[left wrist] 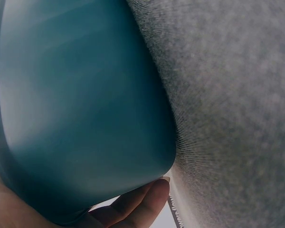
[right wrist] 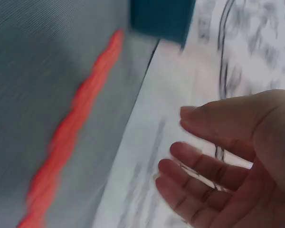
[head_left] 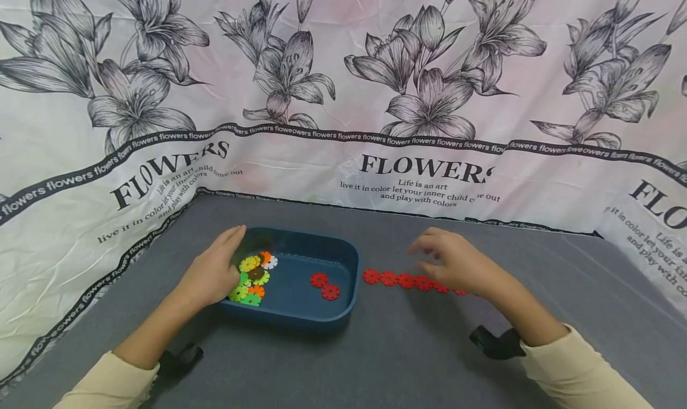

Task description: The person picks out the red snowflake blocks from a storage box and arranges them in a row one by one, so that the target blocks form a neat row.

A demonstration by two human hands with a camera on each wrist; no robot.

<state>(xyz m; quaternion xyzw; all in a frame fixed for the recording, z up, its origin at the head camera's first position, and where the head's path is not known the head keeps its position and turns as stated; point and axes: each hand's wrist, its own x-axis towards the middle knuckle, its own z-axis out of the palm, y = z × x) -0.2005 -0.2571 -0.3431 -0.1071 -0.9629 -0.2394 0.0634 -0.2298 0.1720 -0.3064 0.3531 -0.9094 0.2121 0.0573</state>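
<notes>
My left hand [head_left: 211, 273] grips the left end of a dark blue plastic bin [head_left: 292, 318]. The left wrist view has the bin's outer wall [left wrist: 85, 109] large, with fingertips [left wrist: 154, 202] curled round its corner. Inside the bin, several yellow, green, orange, white and brown notched plastic discs [head_left: 249, 265] are bunched at the left, and two red notched discs [head_left: 330, 291] lie toward the right. Over a row of red notched discs [head_left: 389, 278] hovers my right hand [head_left: 456, 260], its fingers loosely bent and holding nothing. That hand partly hides the row's right end.
The grey table [head_left: 386, 361] stretches around the bin and the row. Behind it hangs a white cloth [head_left: 300, 170] printed with flowers and lettering, meeting the table's back and left edges. Dark straps [head_left: 499, 343] sit at both wrists.
</notes>
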